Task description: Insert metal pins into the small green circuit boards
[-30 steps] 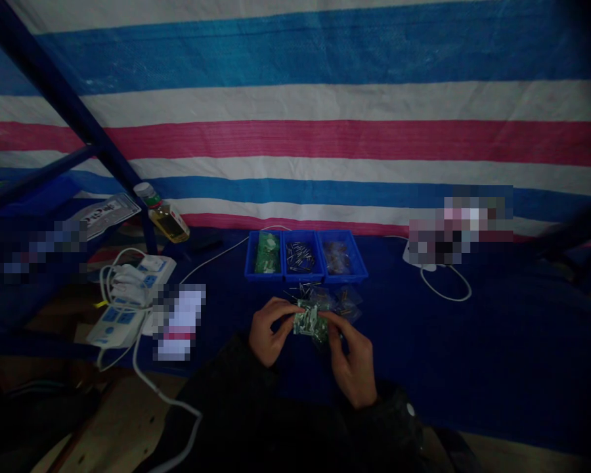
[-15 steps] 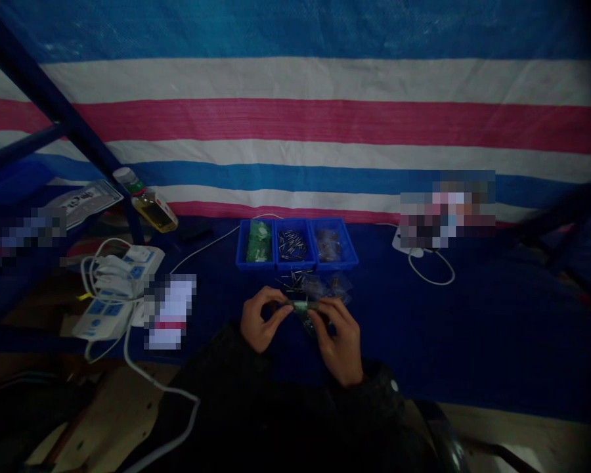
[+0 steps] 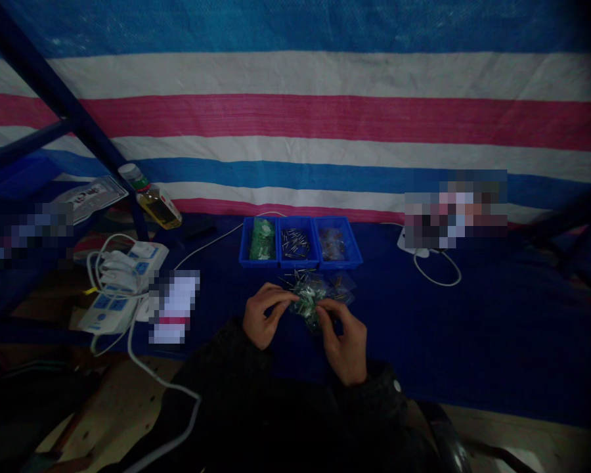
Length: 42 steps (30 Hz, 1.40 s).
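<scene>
A small clear bag with green contents (image 3: 307, 303) is pinched between my two hands above the blue table. My left hand (image 3: 264, 314) grips its left side with thumb and fingertips, and my right hand (image 3: 343, 338) grips its right side the same way. Just beyond lie loose dark metal pins (image 3: 298, 272) and clear bags with brownish pieces (image 3: 342, 286). Behind them stand three joined blue trays: the left one holds green packets (image 3: 262, 239), the middle one metal pins (image 3: 295, 243), the right one bags of brownish pieces (image 3: 332, 243).
Power strips (image 3: 109, 309) with white plugs and cables lie at the left, beside a blurred-out phone-like object (image 3: 176, 307). A bottle of yellow liquid (image 3: 158, 206) leans near the blue frame. A white cable loop (image 3: 446, 284) lies at the right, under a pixelated item.
The bag between my hands has opened out from a narrow folded strip, showing more of its green contents. My right hand has shifted slightly right. The whole view has moved a little.
</scene>
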Motion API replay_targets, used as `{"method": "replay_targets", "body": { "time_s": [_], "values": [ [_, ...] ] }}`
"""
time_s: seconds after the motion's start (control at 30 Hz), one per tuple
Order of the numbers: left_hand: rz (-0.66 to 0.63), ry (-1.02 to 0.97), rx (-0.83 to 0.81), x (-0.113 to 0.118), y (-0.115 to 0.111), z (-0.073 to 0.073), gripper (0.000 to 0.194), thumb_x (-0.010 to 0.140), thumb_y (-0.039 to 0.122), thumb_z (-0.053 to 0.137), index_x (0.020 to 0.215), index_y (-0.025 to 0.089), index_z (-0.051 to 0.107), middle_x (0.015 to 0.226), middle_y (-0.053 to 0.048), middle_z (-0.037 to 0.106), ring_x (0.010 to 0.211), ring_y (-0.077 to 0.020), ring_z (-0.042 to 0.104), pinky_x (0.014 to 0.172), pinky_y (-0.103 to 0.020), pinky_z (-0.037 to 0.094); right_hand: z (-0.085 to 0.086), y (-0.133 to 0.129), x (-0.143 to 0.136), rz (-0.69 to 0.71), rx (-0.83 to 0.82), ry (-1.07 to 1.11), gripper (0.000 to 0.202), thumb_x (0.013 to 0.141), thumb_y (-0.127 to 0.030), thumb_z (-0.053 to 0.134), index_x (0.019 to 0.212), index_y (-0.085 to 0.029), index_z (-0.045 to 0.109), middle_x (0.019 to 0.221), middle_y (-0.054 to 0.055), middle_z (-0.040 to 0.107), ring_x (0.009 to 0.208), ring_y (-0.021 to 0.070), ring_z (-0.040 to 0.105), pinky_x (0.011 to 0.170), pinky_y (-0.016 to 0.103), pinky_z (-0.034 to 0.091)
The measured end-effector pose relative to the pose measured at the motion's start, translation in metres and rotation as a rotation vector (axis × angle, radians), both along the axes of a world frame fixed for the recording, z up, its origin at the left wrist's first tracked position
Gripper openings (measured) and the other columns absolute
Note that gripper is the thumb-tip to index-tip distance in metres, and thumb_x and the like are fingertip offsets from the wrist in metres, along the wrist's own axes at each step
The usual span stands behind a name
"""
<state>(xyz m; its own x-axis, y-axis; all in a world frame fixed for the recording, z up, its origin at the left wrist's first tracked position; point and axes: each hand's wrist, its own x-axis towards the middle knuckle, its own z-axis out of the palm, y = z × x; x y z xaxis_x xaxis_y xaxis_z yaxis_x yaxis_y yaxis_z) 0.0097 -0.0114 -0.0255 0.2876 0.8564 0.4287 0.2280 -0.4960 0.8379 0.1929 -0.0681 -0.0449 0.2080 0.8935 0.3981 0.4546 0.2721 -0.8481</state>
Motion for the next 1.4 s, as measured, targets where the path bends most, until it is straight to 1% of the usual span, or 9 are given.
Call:
{"method": "replay_targets", "body": {
  "time_s": [0.13,0.37,0.5,0.6,0.73,0.9,1.07,1.27,1.4],
  "values": [
    [0.047,0.001,0.015,-0.0003,0.0015,-0.0019,0.013,0.092,0.017,0.069,0.098,0.022,0.078,0.088,-0.007,0.076,0.090,-0.0224,0.063,0.079,-0.035,0.052,0.0040,-0.0009,0.0017,0.032,0.002,-0.038,0.024,0.102,-0.021,0.050,0.115,-0.022,0.069,0.108,0.006,0.076,0.097,0.0212,0.073,0.085,0.032,0.056],
    [0.069,-0.031,0.060,0.0003,0.0005,-0.0002,0.004,0.088,0.022,0.074,0.085,0.020,0.076,0.087,-0.008,0.070,0.090,-0.0229,0.061,0.067,-0.031,0.050,0.0067,0.0015,-0.0009,0.059,0.044,-0.040,0.016,0.100,-0.023,0.055,0.101,-0.022,0.071,0.094,0.006,0.073,0.086,0.0202,0.071,0.079,0.033,0.056],
    [0.058,-0.084,-0.032,0.0013,-0.0026,-0.0043,0.006,0.088,0.022,0.074,0.087,0.018,0.069,0.081,-0.004,0.068,0.075,-0.0178,0.062,0.065,-0.029,0.049,0.0076,0.0024,-0.0019,0.023,0.078,-0.068,0.014,0.100,-0.024,0.056,0.098,-0.021,0.070,0.098,0.008,0.070,0.091,0.0210,0.068,0.080,0.034,0.055],
    [0.096,-0.124,-0.084,0.0017,-0.0042,-0.0064,0.012,0.086,0.023,0.077,0.087,0.018,0.066,0.079,-0.002,0.066,0.069,-0.0157,0.062,0.065,-0.028,0.049,0.0035,0.0016,-0.0027,0.006,0.043,-0.045,0.011,0.099,-0.025,0.058,0.104,-0.021,0.067,0.094,0.006,0.072,0.083,0.0186,0.070,0.075,0.031,0.056],
    [0.071,-0.051,-0.076,0.0003,-0.0035,-0.0025,0.008,0.091,0.023,0.070,0.085,0.018,0.073,0.082,-0.005,0.068,0.074,-0.0178,0.064,0.069,-0.030,0.050,-0.0004,0.0004,-0.0030,-0.035,0.022,-0.013,0.013,0.098,-0.026,0.062,0.109,-0.021,0.065,0.094,0.004,0.075,0.079,0.0175,0.071,0.071,0.029,0.056],
    [0.064,0.010,-0.020,-0.0009,-0.0016,0.0022,0.019,0.097,0.020,0.060,0.099,0.023,0.079,0.090,-0.006,0.077,0.092,-0.0226,0.066,0.082,-0.035,0.053,0.0051,-0.0004,-0.0007,0.001,0.041,-0.045,0.018,0.100,-0.023,0.055,0.109,-0.022,0.071,0.100,0.006,0.077,0.089,0.0207,0.074,0.081,0.033,0.058],
    [0.093,0.012,0.012,-0.0009,0.0001,0.0003,0.013,0.093,0.018,0.068,0.097,0.023,0.079,0.088,-0.006,0.077,0.089,-0.0224,0.064,0.076,-0.034,0.053,0.0065,-0.0014,0.0008,0.043,0.033,-0.049,0.029,0.101,-0.018,0.048,0.120,-0.023,0.069,0.113,0.007,0.076,0.101,0.0231,0.073,0.087,0.035,0.058],
    [0.078,-0.013,0.063,-0.0011,0.0009,0.0009,0.005,0.090,0.022,0.072,0.089,0.021,0.077,0.087,-0.008,0.072,0.090,-0.0235,0.062,0.066,-0.031,0.051,0.0069,0.0007,-0.0005,0.069,0.053,-0.024,0.017,0.099,-0.020,0.057,0.106,-0.023,0.072,0.096,0.004,0.074,0.085,0.0195,0.071,0.079,0.032,0.056],
    [0.067,-0.027,0.040,0.0010,-0.0020,0.0017,0.005,0.090,0.021,0.071,0.086,0.019,0.073,0.086,-0.008,0.071,0.089,-0.0222,0.062,0.068,-0.031,0.051,0.0078,0.0025,-0.0012,0.035,0.076,-0.045,0.016,0.099,-0.023,0.057,0.095,-0.021,0.072,0.097,0.007,0.070,0.089,0.0211,0.069,0.080,0.034,0.055]
  ]
}}
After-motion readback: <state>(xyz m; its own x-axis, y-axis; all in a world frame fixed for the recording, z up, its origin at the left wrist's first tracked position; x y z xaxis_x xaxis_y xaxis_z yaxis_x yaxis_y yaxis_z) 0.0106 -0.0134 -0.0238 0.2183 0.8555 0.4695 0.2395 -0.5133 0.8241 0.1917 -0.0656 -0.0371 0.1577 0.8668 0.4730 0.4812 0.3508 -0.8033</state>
